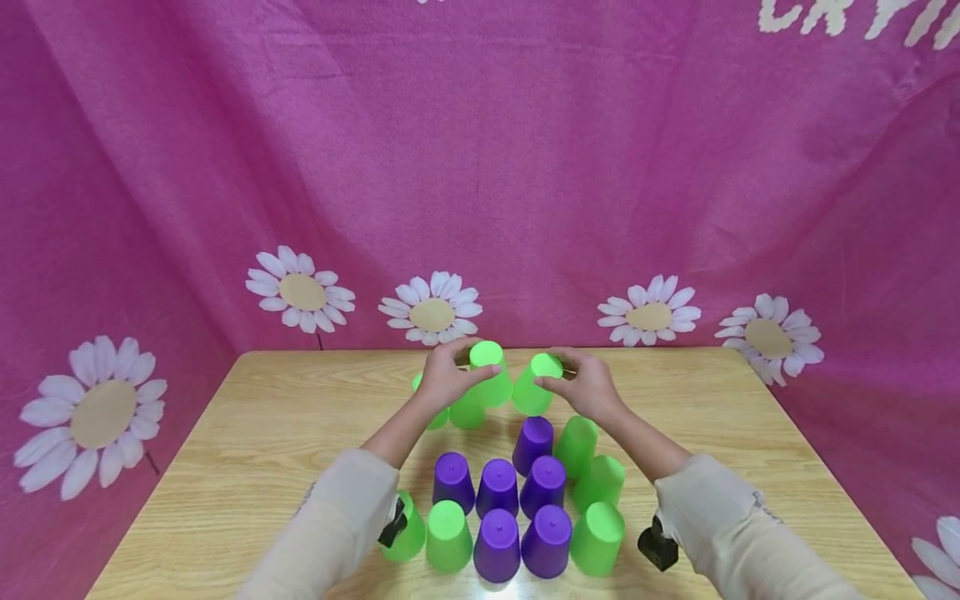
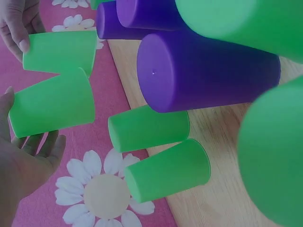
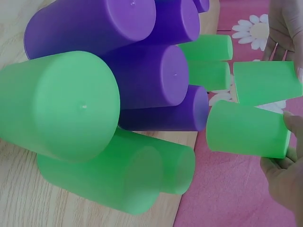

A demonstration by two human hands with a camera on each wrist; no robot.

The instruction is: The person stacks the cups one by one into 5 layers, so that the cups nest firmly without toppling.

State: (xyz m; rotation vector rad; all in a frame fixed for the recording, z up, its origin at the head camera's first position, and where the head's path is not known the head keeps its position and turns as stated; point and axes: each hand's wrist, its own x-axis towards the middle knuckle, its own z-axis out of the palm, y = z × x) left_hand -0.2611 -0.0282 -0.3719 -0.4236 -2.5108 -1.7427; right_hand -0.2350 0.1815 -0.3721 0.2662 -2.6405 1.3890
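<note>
My left hand (image 1: 444,382) grips an upside-down green cup (image 1: 491,388), thumb on the near side. A second upside-down green cup (image 1: 531,397) is pinched between the thumb and fingers of my right hand (image 1: 594,388). Both cups are raised at the far part of the table, side by side, slightly tilted. In the left wrist view their sides (image 2: 53,106) overlap, and I cannot tell whether they touch. Just below the left-hand cup are two green cups (image 1: 468,412), partly hidden. Nearer to me stand several upside-down purple cups (image 1: 498,487).
More upside-down green cups (image 1: 597,538) stand to the right of the purple ones, and others (image 1: 449,537) at the near left. All are on a wooden table (image 1: 300,433). Behind it hangs a pink cloth (image 1: 480,183) with white daisies.
</note>
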